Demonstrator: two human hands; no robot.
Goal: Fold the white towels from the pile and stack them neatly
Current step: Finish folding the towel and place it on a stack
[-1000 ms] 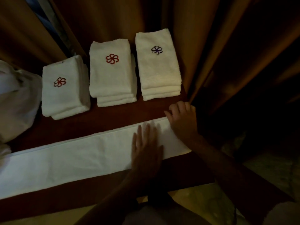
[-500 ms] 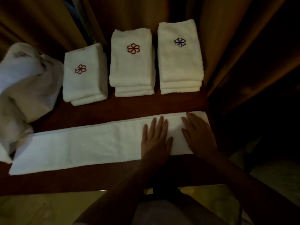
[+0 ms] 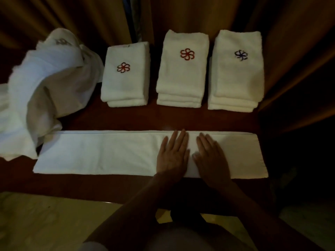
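On table [image 3: 126,122]: towel strip [image 3: 101,153] long axis left-right; left hand [image 3: 173,156], right hand [image 3: 211,158] pressing flat.

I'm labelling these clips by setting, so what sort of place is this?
Probably a hotel room or a spa's linen area: three stacks of folded towels with embroidered flower logos, heavy brown curtains behind, a dark wooden table.

left grip [image 3: 173,156] and right grip [image 3: 212,158] flat, fingers straight, side by side.
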